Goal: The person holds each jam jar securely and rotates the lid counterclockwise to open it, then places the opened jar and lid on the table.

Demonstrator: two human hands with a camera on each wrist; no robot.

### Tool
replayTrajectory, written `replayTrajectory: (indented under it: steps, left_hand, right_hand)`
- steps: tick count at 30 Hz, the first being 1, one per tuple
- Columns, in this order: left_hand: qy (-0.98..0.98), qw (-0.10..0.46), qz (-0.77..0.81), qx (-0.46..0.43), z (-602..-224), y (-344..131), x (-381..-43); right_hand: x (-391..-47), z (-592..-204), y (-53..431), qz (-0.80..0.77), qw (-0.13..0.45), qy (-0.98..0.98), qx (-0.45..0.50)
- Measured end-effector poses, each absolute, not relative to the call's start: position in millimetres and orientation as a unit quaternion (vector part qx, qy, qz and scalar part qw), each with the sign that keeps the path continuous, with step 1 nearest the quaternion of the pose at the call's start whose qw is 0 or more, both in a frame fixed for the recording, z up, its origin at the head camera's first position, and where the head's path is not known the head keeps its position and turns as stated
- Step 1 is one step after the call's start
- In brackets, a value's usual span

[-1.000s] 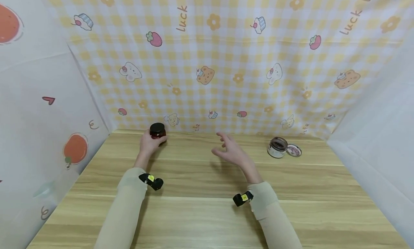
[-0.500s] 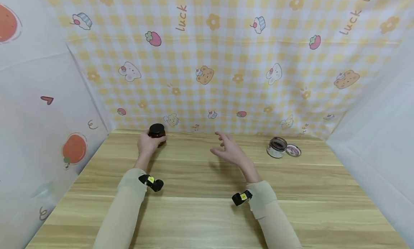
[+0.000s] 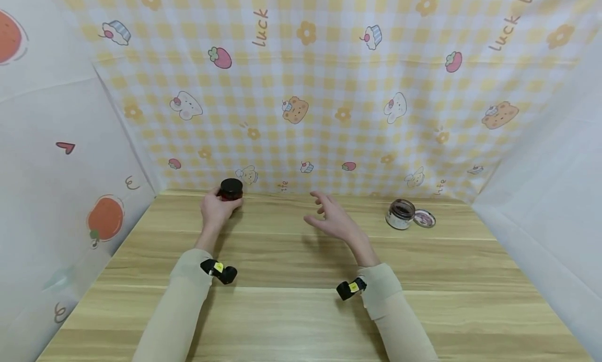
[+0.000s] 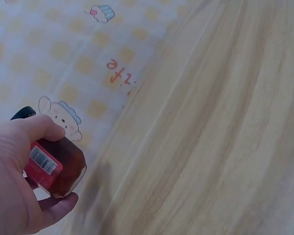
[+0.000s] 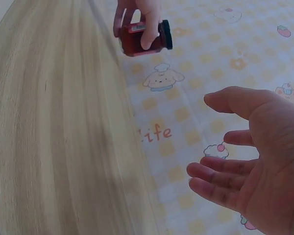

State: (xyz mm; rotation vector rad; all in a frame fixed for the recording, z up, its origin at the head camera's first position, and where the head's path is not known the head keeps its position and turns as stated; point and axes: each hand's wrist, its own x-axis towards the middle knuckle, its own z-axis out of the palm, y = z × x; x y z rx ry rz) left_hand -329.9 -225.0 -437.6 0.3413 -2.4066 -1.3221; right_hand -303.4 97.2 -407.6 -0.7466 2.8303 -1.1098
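My left hand [image 3: 216,209] grips a glass jar [image 3: 231,190] with a black lid, near the back left of the table. In the left wrist view the dark, reddish-brown jar [image 4: 66,169] shows a red label with a barcode, and my thumb lies across its side. A shadow falls on the wood beside it; the jar looks slightly raised. The right wrist view shows the jar [image 5: 142,41] too, with fingers round it. My right hand [image 3: 336,221] hovers over the middle of the table, holding nothing. Its fingers and thumb [image 5: 230,100] are spread apart and relaxed.
An uncovered glass jar [image 3: 400,215] with dark contents stands at the back right. Its lid [image 3: 425,219] lies beside it on the wooden table [image 3: 282,320]. A yellow checked cloth [image 3: 324,80] hangs along the back edge, with white cloth [image 3: 555,189] at the sides.
The jar in my left hand has shifted slightly to the right and looks a little higher. My right hand stays almost where it was. The head view has turned slightly.
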Motion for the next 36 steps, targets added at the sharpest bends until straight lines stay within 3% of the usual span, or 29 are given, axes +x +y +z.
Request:
replayTrajectory:
  steps: [13, 36]
  left_hand:
    - [-0.853, 0.220, -0.470, 0.059, -430.3, -202.1, -320.5]
    - [-0.840, 0.245, -0.476, -0.087, -407.6, -135.9, -289.3]
  right_hand:
    - [-298.9, -400.8, 93.1, -0.364, -0.010, 0.896, -0.255]
    - [-288.1, -381.9, 87.6, -0.380, -0.089, 0.871, -0.298]
